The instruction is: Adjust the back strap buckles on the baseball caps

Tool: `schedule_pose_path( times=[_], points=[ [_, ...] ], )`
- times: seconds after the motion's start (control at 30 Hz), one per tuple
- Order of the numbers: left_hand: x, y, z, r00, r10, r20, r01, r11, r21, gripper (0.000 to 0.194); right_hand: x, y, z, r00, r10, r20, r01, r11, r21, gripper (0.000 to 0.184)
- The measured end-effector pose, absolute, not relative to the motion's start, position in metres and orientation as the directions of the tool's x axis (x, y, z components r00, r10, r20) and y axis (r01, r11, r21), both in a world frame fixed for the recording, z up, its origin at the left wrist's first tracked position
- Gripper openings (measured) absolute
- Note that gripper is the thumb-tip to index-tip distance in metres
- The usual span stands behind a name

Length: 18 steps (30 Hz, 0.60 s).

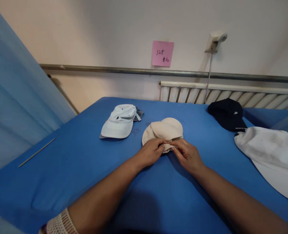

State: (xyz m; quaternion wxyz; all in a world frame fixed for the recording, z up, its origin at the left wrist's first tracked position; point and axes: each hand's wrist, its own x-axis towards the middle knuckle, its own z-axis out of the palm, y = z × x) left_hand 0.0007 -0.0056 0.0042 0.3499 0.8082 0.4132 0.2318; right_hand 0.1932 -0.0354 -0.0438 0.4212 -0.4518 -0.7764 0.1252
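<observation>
beige cap (168, 130) — hands (150, 152) at near edge, roomy blue sheet (85, 156) around

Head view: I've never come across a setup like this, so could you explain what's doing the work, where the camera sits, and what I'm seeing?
There is no machine here: a person works with two bare hands. The only picture comes from a camera worn on their head, looking forward and down. The left hand and right hand meet at the near edge of a cream cap, each with a fingertip grip on it. On the blue cover lie a pale blue baseball cap, a thin stick, a black baseball cap and a white baseball cap cut off at the right.
</observation>
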Motion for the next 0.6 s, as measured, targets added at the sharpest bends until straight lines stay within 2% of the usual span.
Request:
schedule_pose_path(
  times=[0.4, 0.6],
  points=[
    [0.0007, -0.0115, 0.0032, 0.550, 0.828, 0.107, 0.495, -0.427, 0.757, 0.026, 0.1937, -0.0343, -0.0410, -0.185, 0.872, 0.454, 0.581, 0.470, -0.664, 0.016],
    [0.0033, -0.0088, -0.0005, 0.509, 0.859, 0.059, 0.481, -0.341, 0.808, 0.022, 0.1953, -0.0299, -0.0476, -0.160, 0.889, 0.428, 0.506, 0.446, -0.738, 0.018]
  ],
)
